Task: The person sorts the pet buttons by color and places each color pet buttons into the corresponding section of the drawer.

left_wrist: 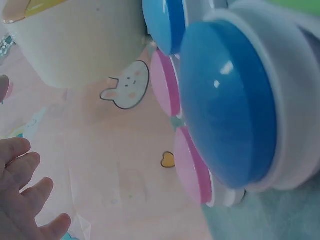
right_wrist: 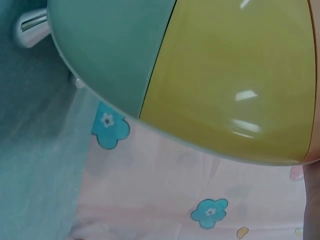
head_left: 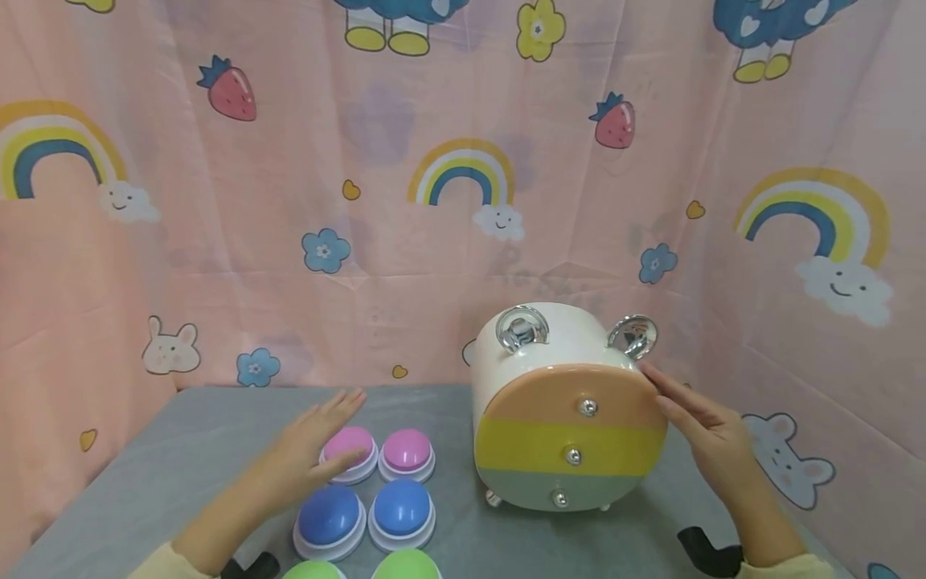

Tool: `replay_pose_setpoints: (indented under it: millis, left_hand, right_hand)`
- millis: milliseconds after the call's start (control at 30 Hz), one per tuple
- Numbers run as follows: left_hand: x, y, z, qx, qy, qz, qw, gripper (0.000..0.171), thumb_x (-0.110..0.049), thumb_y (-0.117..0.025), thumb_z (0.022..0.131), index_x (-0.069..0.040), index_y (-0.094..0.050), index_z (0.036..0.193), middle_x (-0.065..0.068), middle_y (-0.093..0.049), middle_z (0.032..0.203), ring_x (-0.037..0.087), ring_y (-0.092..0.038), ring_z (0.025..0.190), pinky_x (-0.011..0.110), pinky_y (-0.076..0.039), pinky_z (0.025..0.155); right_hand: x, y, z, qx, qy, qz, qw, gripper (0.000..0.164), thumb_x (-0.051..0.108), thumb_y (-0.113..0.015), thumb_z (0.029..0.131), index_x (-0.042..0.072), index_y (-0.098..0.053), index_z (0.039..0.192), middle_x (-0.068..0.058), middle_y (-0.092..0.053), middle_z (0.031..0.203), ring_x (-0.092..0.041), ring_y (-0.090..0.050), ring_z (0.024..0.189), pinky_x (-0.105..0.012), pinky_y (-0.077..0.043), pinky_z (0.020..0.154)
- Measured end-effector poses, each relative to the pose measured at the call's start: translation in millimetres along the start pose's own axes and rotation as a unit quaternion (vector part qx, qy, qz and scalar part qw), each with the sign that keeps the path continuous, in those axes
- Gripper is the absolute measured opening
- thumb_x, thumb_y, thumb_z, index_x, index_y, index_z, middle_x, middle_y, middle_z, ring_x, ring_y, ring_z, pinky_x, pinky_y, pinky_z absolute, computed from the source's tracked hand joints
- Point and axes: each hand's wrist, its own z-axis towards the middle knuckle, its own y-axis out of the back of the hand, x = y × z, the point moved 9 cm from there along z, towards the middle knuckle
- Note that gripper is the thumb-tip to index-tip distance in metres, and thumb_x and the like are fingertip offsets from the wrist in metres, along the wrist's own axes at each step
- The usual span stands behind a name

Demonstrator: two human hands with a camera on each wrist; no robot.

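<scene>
A white clock-shaped drawer box [head_left: 547, 330] stands on the table, its round front split into orange, yellow and grey-green drawers with silver knobs. My right hand [head_left: 712, 438] is at its right edge, with extended fingertips right at the rim beside the orange drawer. In the right wrist view the yellow drawer front [right_wrist: 230, 85] fills much of the picture. My left hand [head_left: 307, 446] hovers over the push buttons with fingers straight and holds nothing. Beneath and beside it are two pink buttons [head_left: 407, 450] and two blue buttons [head_left: 401, 508], all on white bases.
Two green buttons [head_left: 407, 564] are cut off by the lower edge of the head view. A grey cloth covers the table [head_left: 195, 450]. Behind and to the right hangs a pink patterned curtain [head_left: 434, 322]. Silver bells [head_left: 633, 336] stick up from the box's top.
</scene>
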Motion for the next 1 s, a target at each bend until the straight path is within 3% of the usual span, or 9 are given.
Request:
replay_pose_setpoints:
  millis: [233,433,667,1000]
  left_hand:
    - [-15.5,-9.5,-3.5,0.014,0.005,-0.026,0.9995,0.069,-0.047,-0.062,0.095,-0.024,-0.036,0.155,0.006,-0.040,0.158,0.039,-0.036,0.146,0.066,-0.027,0.116]
    - [-33.4,-13.0,-3.5,0.022,-0.002,-0.053,0.9984,0.069,-0.050,-0.058,0.096,-0.027,-0.034,0.156,0.009,-0.039,0.159,0.043,-0.037,0.144,0.072,-0.031,0.111]
    - [-64.5,-14.3,-5.6,-0.025,-0.091,-0.047,0.9944,0.061,-0.035,-0.063,0.097,-0.019,-0.042,0.152,0.004,-0.045,0.155,0.030,-0.045,0.141,0.057,-0.044,0.108]
    - [-102.4,-27.3,2.1,-0.008,-0.126,-0.160,0.9790,0.060,-0.038,-0.065,0.096,-0.023,-0.044,0.150,-0.003,-0.046,0.155,0.024,-0.044,0.142,0.048,-0.047,0.108]
  right_hand:
    - [-4.6,-2.7,-0.2,-0.006,-0.023,-0.009,1.000,0.041,0.026,-0.053,0.104,0.024,-0.053,0.144,0.012,-0.055,0.144,0.023,-0.044,0.122,-0.001,-0.040,0.092]
    - [-2.5,-3.2,-0.4,-0.018,-0.013,0.004,1.000,0.039,0.023,-0.054,0.103,0.020,-0.055,0.143,0.010,-0.057,0.143,0.021,-0.046,0.122,0.000,-0.040,0.092]
    - [-3.7,-4.8,-0.3,-0.020,-0.004,0.018,1.000,0.039,0.020,-0.055,0.103,0.016,-0.056,0.142,0.007,-0.058,0.142,0.019,-0.047,0.124,0.000,-0.040,0.093]
    - [-7.0,-1.8,0.7,-0.020,-0.019,0.011,1.000,0.039,0.024,-0.054,0.103,0.018,-0.056,0.142,0.010,-0.058,0.142,0.019,-0.046,0.124,-0.001,-0.040,0.094]
